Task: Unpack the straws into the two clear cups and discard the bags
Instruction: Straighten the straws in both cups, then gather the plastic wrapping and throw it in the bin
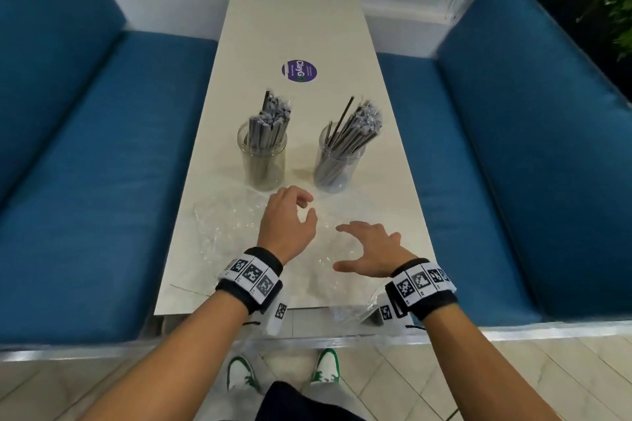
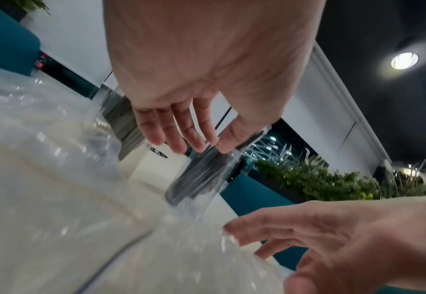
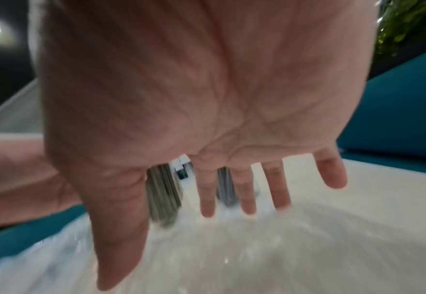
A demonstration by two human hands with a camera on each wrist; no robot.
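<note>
Two clear cups stand side by side mid-table, the left cup point(image 1: 262, 161) and the right cup point(image 1: 337, 162), each full of grey wrapped straws point(image 1: 354, 128). Crumpled clear plastic bags lie flat on the table near me: one on the left point(image 1: 225, 225), one under my right hand point(image 1: 328, 270). My left hand point(image 1: 290, 219) hovers just in front of the cups, fingers loosely curved, holding nothing; its fingers point(image 2: 171, 135) hang relaxed. My right hand point(image 1: 369, 248) is spread over the right bag, its fingers point(image 3: 244, 191) straight, gripping nothing.
The narrow cream table point(image 1: 297, 27) carries a purple round sticker point(image 1: 299, 71) beyond the cups. Blue cushioned benches point(image 1: 102, 164) flank it on both sides. A bit of clear plastic point(image 1: 352, 313) hangs off the table's near edge. My green-and-white shoes point(image 1: 325, 366) stand below.
</note>
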